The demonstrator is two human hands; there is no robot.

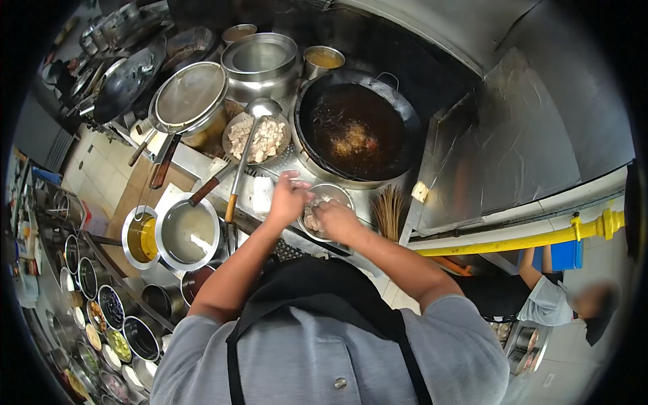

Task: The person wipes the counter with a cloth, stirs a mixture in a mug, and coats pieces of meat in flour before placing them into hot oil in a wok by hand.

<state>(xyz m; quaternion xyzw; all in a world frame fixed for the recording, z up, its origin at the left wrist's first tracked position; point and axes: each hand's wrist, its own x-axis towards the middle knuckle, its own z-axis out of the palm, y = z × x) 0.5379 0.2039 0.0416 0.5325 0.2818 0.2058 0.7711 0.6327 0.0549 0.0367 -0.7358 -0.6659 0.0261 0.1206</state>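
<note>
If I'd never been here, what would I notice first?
Probably the big black wok of dark liquid, top middle. Just below it, the right hand reaches into a metal bowl, with the left hand beside it. A bright yellow pipe runs across the right side.

1. Even, fairly bright light reaches the left hand (291, 200), right hand (339, 220) and bowl (347, 194).
2. Pale reflections streak the steel panel (533, 135); white glare spots the pot of cloudy liquid (183, 229).
3. The wok (408, 128) is dark, its detail faint.
4. Wide-lens distortion bends edges near the margins; black rounds off the corners.
5. The co-worker's head (592, 305) is blurred at right.
</note>
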